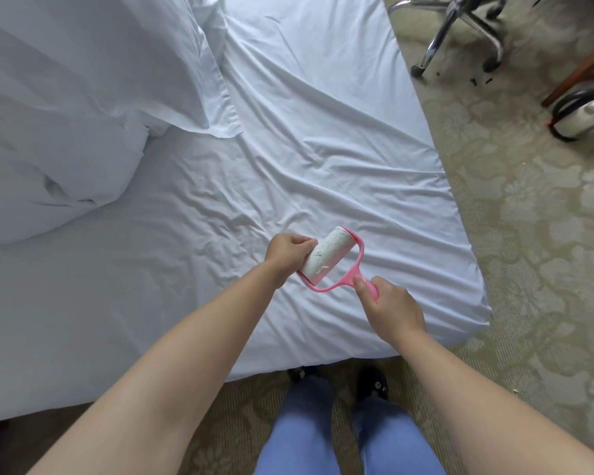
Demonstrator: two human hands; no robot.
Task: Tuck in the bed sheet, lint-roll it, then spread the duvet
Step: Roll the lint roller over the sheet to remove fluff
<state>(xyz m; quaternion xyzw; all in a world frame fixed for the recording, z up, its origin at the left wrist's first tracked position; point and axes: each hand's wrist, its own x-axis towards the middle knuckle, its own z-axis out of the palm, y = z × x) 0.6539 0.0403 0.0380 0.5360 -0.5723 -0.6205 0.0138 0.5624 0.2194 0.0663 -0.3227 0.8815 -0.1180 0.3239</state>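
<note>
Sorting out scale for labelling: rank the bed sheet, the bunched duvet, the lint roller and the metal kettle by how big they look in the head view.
1. bed sheet
2. duvet, bunched at left, partly cut off by the frame
3. lint roller and kettle: they look alike; the kettle lies farther off and is cut off at the edge, so no ranking.

Plenty of open sheet [323,159] ahead and to the right of the hands, just wrinkles all the way to the mattress edge. The bunched-up duvet [66,132] blocks the whole left and far-left side. Off the bed on the right, carpet [528,234] is clear until the chair base [460,32] and wooden leg [583,70] far back.
</note>
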